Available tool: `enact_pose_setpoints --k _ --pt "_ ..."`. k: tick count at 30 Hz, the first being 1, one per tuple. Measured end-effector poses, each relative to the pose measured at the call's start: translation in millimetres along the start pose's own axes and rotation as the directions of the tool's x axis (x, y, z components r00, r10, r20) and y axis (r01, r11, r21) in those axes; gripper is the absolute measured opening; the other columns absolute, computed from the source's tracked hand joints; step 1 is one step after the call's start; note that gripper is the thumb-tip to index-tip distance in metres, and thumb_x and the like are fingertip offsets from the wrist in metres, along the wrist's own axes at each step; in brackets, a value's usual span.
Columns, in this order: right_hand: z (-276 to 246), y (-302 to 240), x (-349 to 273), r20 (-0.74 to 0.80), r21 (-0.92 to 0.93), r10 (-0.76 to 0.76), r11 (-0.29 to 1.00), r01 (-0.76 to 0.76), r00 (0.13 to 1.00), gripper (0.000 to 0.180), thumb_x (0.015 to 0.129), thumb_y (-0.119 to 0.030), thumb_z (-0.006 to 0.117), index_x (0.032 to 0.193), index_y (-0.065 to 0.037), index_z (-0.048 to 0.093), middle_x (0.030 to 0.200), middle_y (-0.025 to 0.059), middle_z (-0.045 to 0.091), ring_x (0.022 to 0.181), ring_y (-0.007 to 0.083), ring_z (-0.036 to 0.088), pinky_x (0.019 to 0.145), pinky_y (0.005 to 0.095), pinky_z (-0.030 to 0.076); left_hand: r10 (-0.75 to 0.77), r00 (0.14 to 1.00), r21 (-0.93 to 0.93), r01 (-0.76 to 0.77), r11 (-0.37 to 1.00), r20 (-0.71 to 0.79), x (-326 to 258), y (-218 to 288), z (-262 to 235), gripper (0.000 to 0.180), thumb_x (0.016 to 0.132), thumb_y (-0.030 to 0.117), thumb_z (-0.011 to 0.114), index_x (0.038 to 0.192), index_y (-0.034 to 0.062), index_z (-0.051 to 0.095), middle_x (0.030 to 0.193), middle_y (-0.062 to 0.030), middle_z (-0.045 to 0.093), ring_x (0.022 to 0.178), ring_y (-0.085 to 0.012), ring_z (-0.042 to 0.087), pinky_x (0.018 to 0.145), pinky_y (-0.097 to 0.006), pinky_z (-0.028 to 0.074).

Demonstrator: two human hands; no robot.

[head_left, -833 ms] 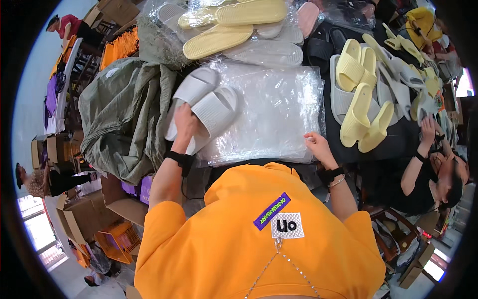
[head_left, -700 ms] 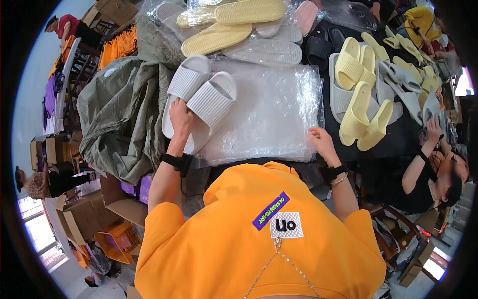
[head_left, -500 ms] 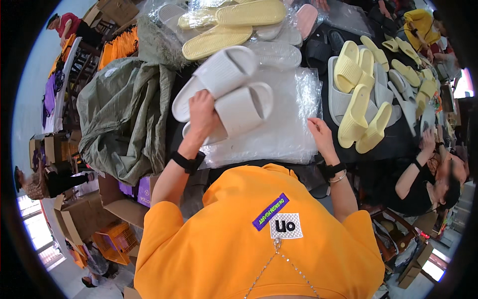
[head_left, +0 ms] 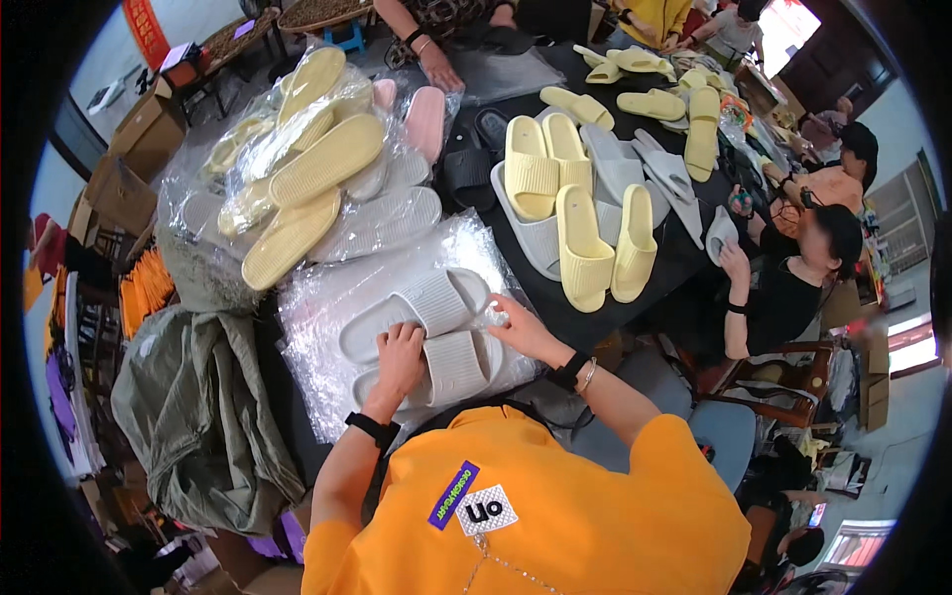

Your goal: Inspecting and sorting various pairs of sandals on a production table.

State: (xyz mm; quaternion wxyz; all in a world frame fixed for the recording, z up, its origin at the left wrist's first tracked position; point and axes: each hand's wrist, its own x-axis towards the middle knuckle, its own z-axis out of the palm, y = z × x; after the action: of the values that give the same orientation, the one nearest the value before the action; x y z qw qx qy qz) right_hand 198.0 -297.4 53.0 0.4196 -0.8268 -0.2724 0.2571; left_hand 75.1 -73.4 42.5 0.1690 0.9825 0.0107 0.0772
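Note:
A pair of pale grey slippers [head_left: 431,302] lies side by side on a stack of clear plastic bags [head_left: 322,302] right in front of me. My left hand [head_left: 399,355], with a black wristband, presses down on the pair and grips the nearer slipper [head_left: 464,365]. At the slippers' right end, my right hand [head_left: 518,329] pinches a crumpled edge of the clear plastic bag. My orange shirt fills the lower part of the view.
Bagged yellow and white slippers [head_left: 317,169] are heaped behind the stack. Loose yellow and grey slippers [head_left: 585,238] cover the dark table to the right. An olive cloth [head_left: 198,416] hangs at left. A person in black [head_left: 793,278] sits at right; another person's hand [head_left: 436,64] rests at the far edge.
My left hand swung the slipper pair from the left side of the bags to the middle and laid it down. My right hand went from resting flat to pinching plastic beside them.

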Motion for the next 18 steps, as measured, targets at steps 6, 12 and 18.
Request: enact_pose_setpoints --k 6,12,18 --pt "-5.9 -24.1 -5.0 0.000 -0.047 -0.117 0.992 0.117 0.993 0.066 0.076 -0.018 0.063 0.134 -0.008 0.032 0.109 0.0198 0.053 0.088 0.0253 0.057 0.079 0.0302 0.044 0.124 0.990 -0.024 -0.126 0.992 -0.064 7.1 15.1 -26.9 0.027 0.064 0.002 0.054 0.091 0.0054 0.054 0.102 -0.0062 0.055 0.102 -0.0241 0.049 0.085 -0.041 0.034" --pt "-4.3 -22.9 4.3 -0.001 0.369 -0.081 0.926 0.076 0.997 0.039 0.074 0.001 0.058 0.111 -0.001 0.051 0.100 0.0056 0.058 0.092 0.0107 0.052 0.080 0.0258 0.043 0.150 0.971 -0.030 -0.158 0.987 -0.189 15.7 31.0 -54.8 0.034 0.065 0.002 0.058 0.099 0.0071 0.054 0.112 -0.0084 0.053 0.108 -0.0262 0.046 0.087 -0.041 0.032" --pt "-82.7 -17.0 11.0 -0.328 0.371 -0.046 0.912 0.173 0.944 0.029 0.073 0.002 0.061 0.101 -0.002 0.055 0.097 0.0038 0.060 0.092 0.0135 0.054 0.081 0.0261 0.043 0.003 0.876 -0.171 -0.098 0.980 -0.483 3.8 22.8 -75.4 0.045 0.074 0.004 0.063 0.117 0.0099 0.050 0.125 -0.0171 0.043 0.111 -0.0318 0.043 0.090 -0.042 0.031"
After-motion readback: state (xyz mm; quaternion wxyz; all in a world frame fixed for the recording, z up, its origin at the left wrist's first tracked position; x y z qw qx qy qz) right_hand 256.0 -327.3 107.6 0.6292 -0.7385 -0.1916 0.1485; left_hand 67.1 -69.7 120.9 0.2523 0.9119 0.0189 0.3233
